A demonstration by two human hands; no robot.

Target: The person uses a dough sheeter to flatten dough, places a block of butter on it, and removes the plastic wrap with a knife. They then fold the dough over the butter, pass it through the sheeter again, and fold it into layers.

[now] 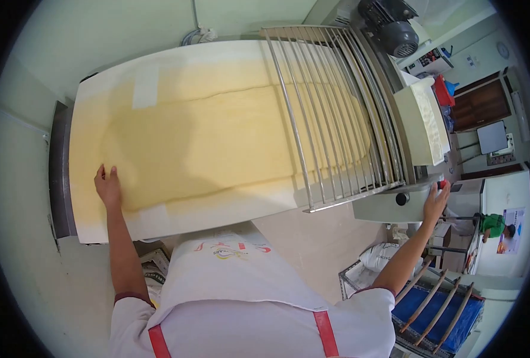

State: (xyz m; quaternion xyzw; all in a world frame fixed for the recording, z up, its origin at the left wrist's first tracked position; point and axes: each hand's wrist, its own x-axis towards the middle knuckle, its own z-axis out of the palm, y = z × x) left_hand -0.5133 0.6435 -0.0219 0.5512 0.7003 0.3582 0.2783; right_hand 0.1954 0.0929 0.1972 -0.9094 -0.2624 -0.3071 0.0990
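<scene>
Two hands out; left hand (109,186) by yellow dough sheet (217,140), fingers parted; right hand (436,203) at red button (442,184), fingers slightly apart.

Long, flat sheet of smooth pale-yellow dough (217,137) lengthwise on a white belt (241,56), partly beneath metal bars (298,119).

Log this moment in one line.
left hand: at dough's left end | right hand: at red button | dough: flat on belt | guard: over dough's right end
</scene>
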